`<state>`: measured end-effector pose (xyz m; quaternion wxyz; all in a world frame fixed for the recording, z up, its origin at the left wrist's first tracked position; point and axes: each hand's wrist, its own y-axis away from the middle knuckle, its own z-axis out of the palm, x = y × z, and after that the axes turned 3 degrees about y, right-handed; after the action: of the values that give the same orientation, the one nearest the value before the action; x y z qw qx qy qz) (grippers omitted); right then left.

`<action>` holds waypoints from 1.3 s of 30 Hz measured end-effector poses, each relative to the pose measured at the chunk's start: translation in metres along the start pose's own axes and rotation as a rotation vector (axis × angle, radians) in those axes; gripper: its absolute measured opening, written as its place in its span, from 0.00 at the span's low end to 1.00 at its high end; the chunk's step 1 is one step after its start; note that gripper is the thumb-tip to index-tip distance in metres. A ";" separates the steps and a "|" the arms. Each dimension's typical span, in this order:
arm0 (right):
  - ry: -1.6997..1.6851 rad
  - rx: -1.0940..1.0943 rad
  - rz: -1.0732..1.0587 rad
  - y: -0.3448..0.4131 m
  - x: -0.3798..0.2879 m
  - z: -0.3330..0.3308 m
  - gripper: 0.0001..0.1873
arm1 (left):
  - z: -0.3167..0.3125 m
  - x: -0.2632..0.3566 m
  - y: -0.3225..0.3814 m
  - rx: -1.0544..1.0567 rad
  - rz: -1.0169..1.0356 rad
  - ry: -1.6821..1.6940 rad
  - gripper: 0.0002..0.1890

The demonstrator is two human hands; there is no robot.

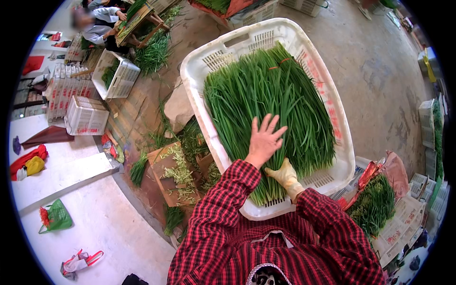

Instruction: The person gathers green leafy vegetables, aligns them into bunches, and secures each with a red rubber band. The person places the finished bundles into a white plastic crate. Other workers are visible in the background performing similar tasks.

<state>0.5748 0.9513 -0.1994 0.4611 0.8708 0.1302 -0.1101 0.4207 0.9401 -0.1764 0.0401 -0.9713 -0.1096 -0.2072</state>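
Observation:
In front of me stands a white plastic crate [231,215] with slotted walls. Bundles of long green garlic chives [245,92] fill most of it, some tied with orange bands. My left hand [265,139] is bare, its fingers spread over the leaves of the nearest bundle. Lower down, my right hand [286,177] wears a pale yellow glove and grips that bundle [269,190] near its pale stem ends. The bundle lies by the crate's near wall. Its underside and my right fingertips are hidden.
Left of the crate, a wooden board [174,174] carries chopped stem trimmings. Loose chives [138,169] lie beside it. Another crate of greens [374,199] is at right. Far left, a person [101,26] works at a bench [137,21] near a tilted crate [119,78] and stacked crates [67,83].

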 end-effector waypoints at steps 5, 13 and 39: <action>-0.020 -0.005 -0.095 -0.005 0.013 -0.003 0.46 | 0.033 -0.023 0.010 0.029 -0.040 0.052 0.23; -0.072 0.498 -0.722 -0.038 -0.080 -0.121 0.11 | 0.041 -0.027 0.013 0.045 -0.071 0.067 0.22; 0.393 0.982 -0.704 -0.196 -0.223 -0.276 0.09 | 0.050 -0.020 0.001 0.154 -0.070 0.185 0.22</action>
<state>0.3204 1.2590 -0.1302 -0.0882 0.8898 0.4253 -0.1399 0.4230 0.9417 -0.2296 0.1175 -0.9377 -0.1549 -0.2881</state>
